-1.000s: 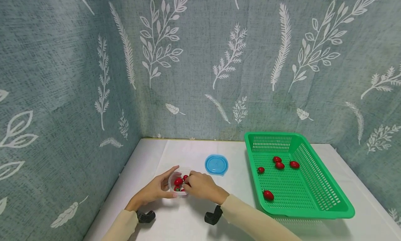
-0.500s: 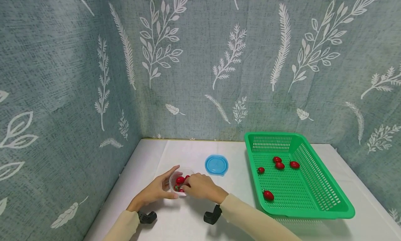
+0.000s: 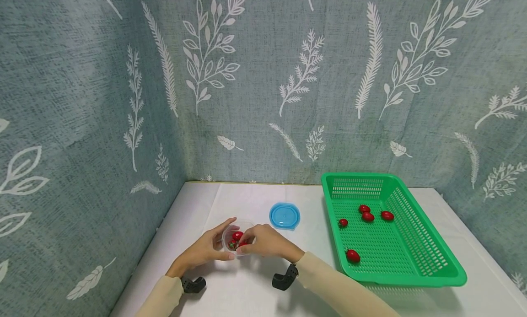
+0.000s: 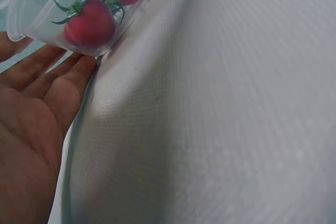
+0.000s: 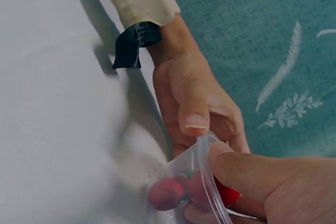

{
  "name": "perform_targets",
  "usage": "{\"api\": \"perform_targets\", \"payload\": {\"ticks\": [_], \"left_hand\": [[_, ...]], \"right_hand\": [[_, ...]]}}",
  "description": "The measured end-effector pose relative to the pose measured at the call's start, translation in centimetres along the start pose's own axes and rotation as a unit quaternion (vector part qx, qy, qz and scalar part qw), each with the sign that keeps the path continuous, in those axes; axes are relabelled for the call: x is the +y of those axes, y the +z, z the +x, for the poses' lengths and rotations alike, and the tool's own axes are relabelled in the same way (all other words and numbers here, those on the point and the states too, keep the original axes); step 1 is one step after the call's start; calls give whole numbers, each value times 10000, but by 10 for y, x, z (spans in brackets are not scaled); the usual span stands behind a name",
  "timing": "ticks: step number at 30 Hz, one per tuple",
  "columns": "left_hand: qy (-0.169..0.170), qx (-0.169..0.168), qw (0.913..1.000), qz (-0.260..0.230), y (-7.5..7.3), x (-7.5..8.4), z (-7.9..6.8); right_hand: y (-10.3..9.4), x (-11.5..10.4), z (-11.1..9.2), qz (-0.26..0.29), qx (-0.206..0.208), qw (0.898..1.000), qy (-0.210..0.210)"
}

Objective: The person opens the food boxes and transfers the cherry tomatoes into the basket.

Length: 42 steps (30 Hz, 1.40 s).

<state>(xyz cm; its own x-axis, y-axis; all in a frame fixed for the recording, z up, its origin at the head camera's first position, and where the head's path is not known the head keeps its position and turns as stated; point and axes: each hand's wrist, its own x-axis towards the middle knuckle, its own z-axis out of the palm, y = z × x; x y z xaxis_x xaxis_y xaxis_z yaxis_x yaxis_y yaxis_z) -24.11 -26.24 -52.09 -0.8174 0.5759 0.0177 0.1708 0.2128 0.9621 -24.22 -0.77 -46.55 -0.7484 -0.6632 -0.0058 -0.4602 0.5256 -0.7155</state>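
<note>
A small clear plastic tub (image 3: 247, 225) stands on the white table, tilted in the wrist views, with several cherry tomatoes (image 4: 90, 24) inside, some with green stems. My left hand (image 3: 201, 250) holds the tub from the left side, thumb at the near side and fingers at the far side. In the left wrist view its fingertips lie against the tub's wall. My right hand (image 3: 269, 242) reaches over the tub's opening from the right. Between its thumb and fingers it pinches a red cherry tomato (image 5: 227, 194) at the rim, partly hidden by the thumb.
A blue lid (image 3: 285, 216) lies on the table behind the tub. At the right stands a large green basket (image 3: 395, 257) with several cherry tomatoes (image 3: 368, 217) spread over its floor. Patterned grey-blue cloth (image 3: 263, 88) hangs at the back and left.
My right hand has shifted slightly to the right, and its fingertips have turned, so the pinched tomato shows more. My left hand and the tub have moved very little.
</note>
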Motion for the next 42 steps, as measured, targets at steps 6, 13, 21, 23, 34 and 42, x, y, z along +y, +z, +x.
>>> {"api": "perform_targets", "payload": {"ticks": [6,13,21,23,34,42], "left_hand": [[-3,29,10000,33,0,1,0],[-109,137,9994,303,0,0,1],[-146,93,9998,53,1,0,2],[-200,140,9996,134,1,0,2],[-149,161,9993,294,0,-3,2],[-85,156,9998,62,2,-1,2]], "right_hand": [[-6,2,-1,-337,269,9988,-232],[-11,-1,-3,-691,437,9963,-256],[-21,-8,-11,-707,670,9947,-332],[-25,-8,-13,-682,747,9942,-353],[-47,-9,-22,-671,1109,9913,-242],[-61,-4,-32,-718,1459,9862,-309]]}}
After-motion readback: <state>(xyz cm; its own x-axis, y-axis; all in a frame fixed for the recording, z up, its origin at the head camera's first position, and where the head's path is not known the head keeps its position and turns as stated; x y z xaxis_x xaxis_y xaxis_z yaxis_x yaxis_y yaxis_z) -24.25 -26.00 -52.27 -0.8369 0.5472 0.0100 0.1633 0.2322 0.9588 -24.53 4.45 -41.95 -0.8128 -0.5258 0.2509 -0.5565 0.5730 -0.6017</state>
